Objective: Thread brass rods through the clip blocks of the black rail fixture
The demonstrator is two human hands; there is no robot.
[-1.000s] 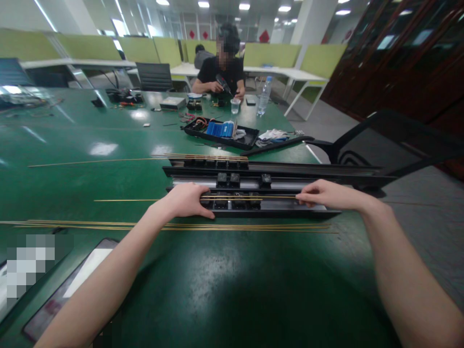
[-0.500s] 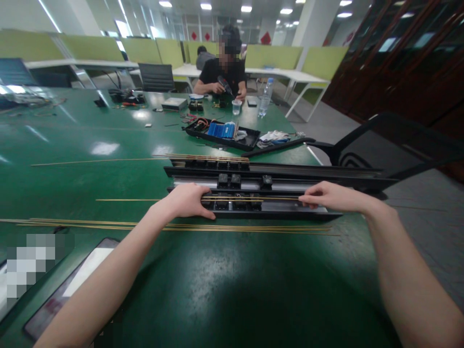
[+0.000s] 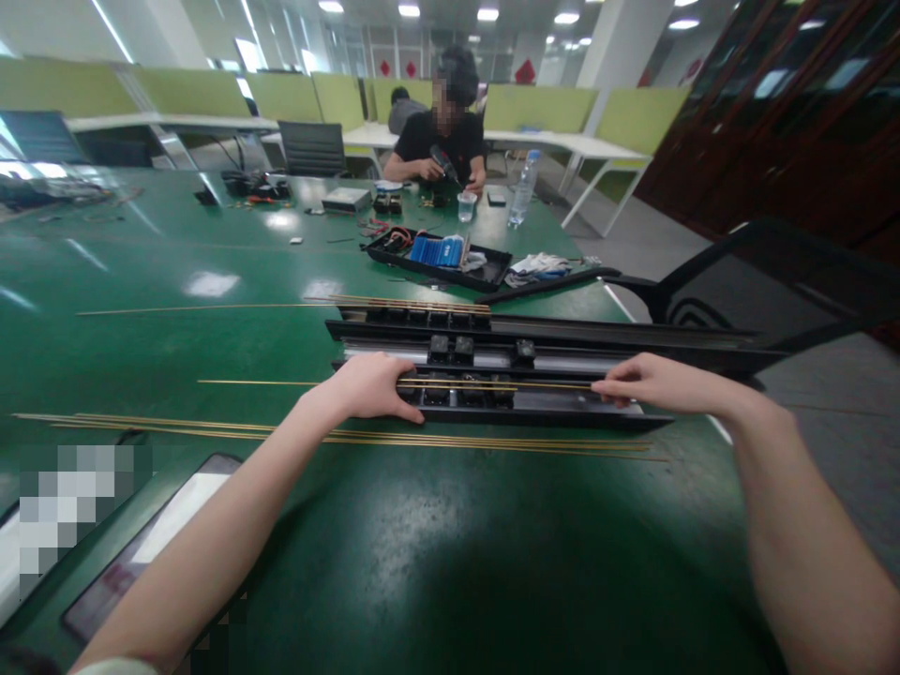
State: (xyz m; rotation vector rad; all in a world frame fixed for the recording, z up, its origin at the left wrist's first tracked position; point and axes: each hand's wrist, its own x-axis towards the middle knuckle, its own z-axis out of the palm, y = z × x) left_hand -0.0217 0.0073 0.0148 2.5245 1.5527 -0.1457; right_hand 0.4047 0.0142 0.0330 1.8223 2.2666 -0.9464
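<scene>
I find the thin rod [image 3: 555, 385] lying lengthwise along the near channel [image 3: 591, 419], whose right end sits just by the right edge of the worktop [image 3: 422, 553]. My right grip [image 3: 637, 382] pinches the rod near its right end between thumb and fingertips, a light hold that seems chosen to keep it in line with the channel. My left grip [image 3: 372, 385] is spread, thumb and fingers apart, across the channel's left part, apparently to steady it. Another rod end shows left of that grip; whether it belongs to the same rod I cannot tell. Black blocks [image 3: 473, 391] sit in the channel with rods above them, presumably as supports.

Loose rods [image 3: 492, 443] lie parallel to the channel on its near-edge side, probably to stay within reach. Beyond it, the middle channel [image 3: 383, 331] carries three spaced blocks; the far channel [image 3: 597, 328] has rods along its left part. A black tray [image 3: 492, 273] and gloves [image 3: 540, 268] lie farther back. At the far edge, a co-worker [image 3: 440, 141] holds a drill-like tool [image 3: 444, 162].
</scene>
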